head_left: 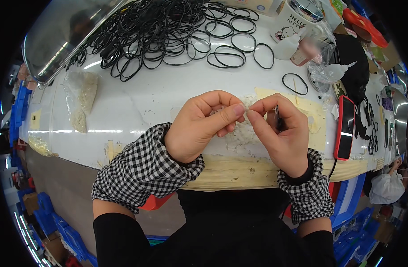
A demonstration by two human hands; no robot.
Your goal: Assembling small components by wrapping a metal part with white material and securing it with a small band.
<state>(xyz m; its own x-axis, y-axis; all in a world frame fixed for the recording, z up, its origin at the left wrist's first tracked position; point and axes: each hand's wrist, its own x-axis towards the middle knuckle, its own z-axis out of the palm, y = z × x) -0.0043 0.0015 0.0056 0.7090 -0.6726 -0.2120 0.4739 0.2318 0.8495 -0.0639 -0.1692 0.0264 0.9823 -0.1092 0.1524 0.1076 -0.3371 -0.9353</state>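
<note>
Centre of frame: left hand and right hand, both in checked cuffs, fingertips pinched together over a taped patch on the white table; whatever small item sits between the tips is too small to tell, and the right hand also grips a thin dark tool. Upper frame: heap of black rubber rings, one stray ring upper right of the hands. Left: clear bag of pale bits; right: red phone, white mug.
</note>
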